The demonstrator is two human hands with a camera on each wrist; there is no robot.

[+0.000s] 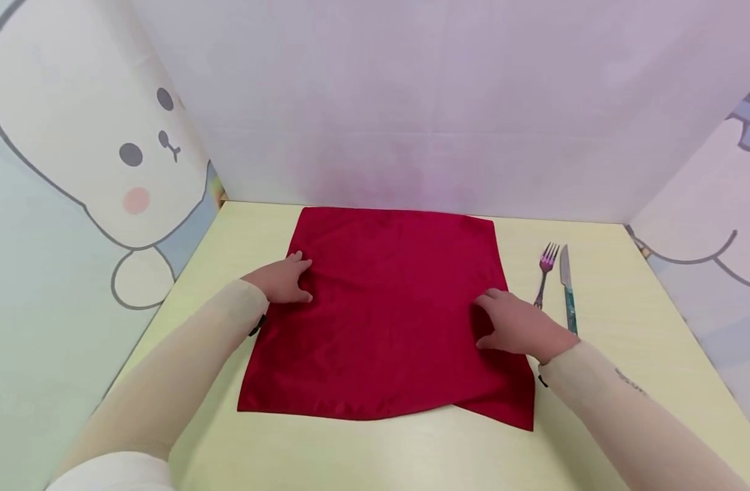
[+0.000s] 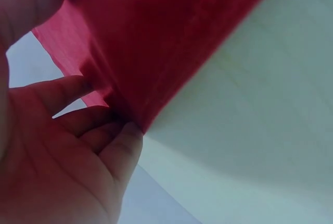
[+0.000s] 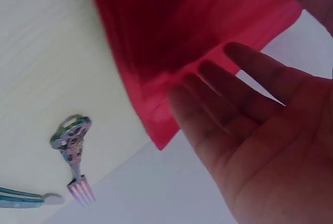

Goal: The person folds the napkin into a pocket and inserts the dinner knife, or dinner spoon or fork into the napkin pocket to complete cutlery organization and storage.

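A red cloth (image 1: 387, 307) lies spread on the table, mostly flat, its near right edge rippled and slightly folded. My left hand (image 1: 279, 279) rests on its left edge, thumb and fingers apart. In the left wrist view, the fingertips of that hand (image 2: 67, 146) touch the cloth (image 2: 140, 36) near a corner. On the right edge lies my right hand (image 1: 516, 324), its thumb apart from the fingers. The right wrist view shows extended fingers of this hand (image 3: 260, 130) against the cloth (image 3: 156, 26), nothing visibly pinched.
To the right of the cloth are a fork (image 1: 547, 262) with a purplish sheen and a knife (image 1: 568, 293) with a teal handle, both close to my right wrist. Pale curtains (image 1: 430, 102) with cartoon figures surround the light wooden table (image 1: 633, 354).
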